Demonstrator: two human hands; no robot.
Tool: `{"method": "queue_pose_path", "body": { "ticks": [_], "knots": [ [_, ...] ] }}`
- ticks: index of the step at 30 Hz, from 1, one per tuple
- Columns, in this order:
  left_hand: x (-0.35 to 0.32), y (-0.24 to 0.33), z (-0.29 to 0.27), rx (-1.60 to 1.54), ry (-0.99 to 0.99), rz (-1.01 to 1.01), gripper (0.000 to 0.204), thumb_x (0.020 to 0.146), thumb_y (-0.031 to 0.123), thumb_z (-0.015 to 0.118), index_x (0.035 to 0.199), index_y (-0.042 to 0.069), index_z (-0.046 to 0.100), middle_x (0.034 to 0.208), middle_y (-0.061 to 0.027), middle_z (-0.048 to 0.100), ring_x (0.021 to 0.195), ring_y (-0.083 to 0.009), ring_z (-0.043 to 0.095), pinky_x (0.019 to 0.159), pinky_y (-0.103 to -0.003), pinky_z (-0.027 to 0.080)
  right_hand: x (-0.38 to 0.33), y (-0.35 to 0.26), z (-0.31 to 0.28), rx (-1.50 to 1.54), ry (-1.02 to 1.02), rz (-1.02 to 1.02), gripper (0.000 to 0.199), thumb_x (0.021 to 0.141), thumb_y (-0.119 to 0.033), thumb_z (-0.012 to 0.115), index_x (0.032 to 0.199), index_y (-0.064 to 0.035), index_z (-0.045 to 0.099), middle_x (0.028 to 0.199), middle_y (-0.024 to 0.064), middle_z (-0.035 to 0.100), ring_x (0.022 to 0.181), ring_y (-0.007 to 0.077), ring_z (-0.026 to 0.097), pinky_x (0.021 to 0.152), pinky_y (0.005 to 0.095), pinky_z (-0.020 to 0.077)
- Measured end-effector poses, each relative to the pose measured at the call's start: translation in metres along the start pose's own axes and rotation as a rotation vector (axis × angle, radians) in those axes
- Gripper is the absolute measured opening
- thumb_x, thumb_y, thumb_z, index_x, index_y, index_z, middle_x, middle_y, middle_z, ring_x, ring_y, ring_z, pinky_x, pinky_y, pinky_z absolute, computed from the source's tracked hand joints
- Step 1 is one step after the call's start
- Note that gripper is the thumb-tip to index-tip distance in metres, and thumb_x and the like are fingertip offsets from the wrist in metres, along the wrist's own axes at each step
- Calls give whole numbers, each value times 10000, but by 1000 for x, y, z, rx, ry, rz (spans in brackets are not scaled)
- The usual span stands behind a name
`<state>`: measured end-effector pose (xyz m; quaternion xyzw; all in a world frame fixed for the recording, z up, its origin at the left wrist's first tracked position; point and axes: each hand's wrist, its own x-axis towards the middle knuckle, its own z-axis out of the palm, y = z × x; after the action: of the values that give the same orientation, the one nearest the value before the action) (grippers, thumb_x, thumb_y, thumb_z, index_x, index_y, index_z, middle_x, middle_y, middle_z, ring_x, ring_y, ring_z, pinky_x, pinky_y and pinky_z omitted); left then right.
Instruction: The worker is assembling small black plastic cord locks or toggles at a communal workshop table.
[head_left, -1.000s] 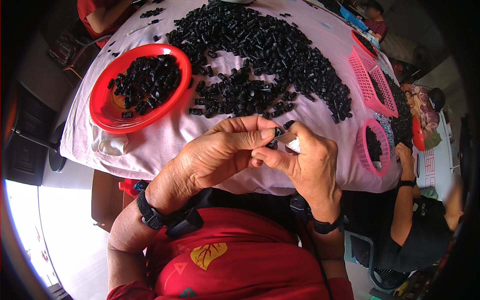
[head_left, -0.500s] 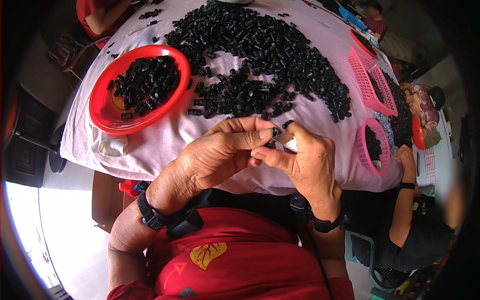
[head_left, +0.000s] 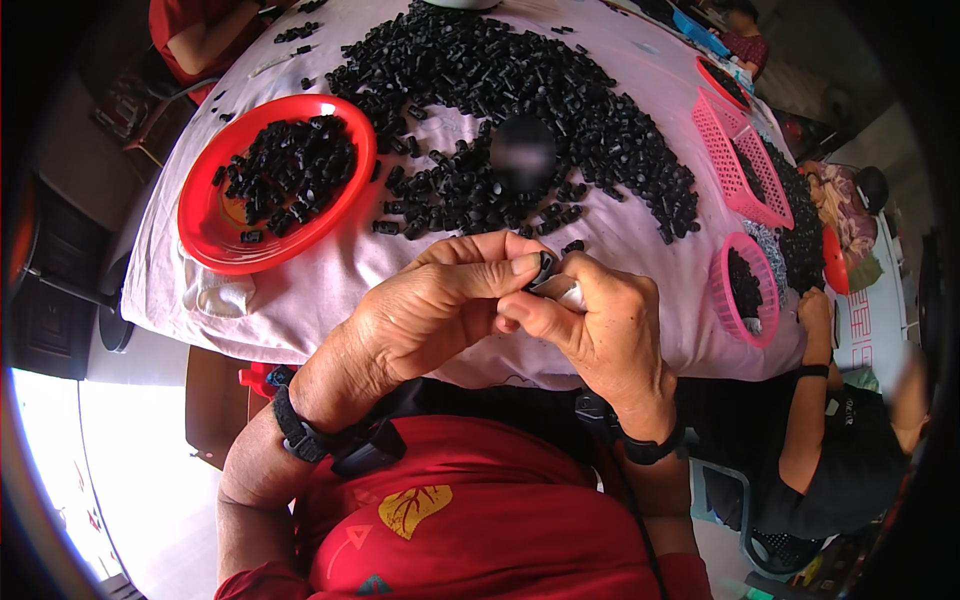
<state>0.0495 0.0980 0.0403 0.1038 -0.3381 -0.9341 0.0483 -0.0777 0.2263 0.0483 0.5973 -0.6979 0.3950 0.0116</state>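
A small black part (head_left: pixel 543 268) is pinched between the thumb and forefinger of the left hand (head_left: pixel 430 315), whose other fingers are curled in. The right hand (head_left: pixel 600 325) is closed against it from the other side, with something small and white (head_left: pixel 572 294) held at its fingertips; what that piece is cannot be told. Both are held just above the near edge of the pink cloth (head_left: pixel 330 280).

For a clean fit, the part is best kept square to the white piece and pressed with the fingertips only, so that nothing is hidden or twisted.

Beyond the hands, a heap of black parts (head_left: pixel 560 120) is spread on the cloth. A red dish (head_left: pixel 210 225) with more parts is set left of the heap, and pink baskets (head_left: pixel 745 160) lie right of it.
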Motion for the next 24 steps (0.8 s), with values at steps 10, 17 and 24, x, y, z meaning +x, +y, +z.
{"method": "queue_pose_path", "body": {
  "ticks": [10,17,24],
  "knots": [
    [1,4,-6,-29,-68,-26,245,931,182,600,1123,30,585,870,19,594,706,-56,540,686,-212,474,6,-14,-19,446,-108,70,257,852,-37,633,1101,6,587,870,113,691,805,161,702,655,252,549],
    [1,5,-7,-81,-91,89,256,948,204,575,1145,40,580,932,-10,623,769,-79,566,717,-205,482,1,-6,-10,361,99,76,177,860,-49,650,1026,-4,607,824,82,691,733,110,684,636,230,537],
    [3,1,-7,53,-62,193,250,897,162,648,1122,61,607,989,7,629,850,-72,569,786,-215,476,-2,-8,-4,317,148,-21,215,821,-51,704,1004,-9,599,812,84,687,691,127,682,581,238,531]
  ]
}}
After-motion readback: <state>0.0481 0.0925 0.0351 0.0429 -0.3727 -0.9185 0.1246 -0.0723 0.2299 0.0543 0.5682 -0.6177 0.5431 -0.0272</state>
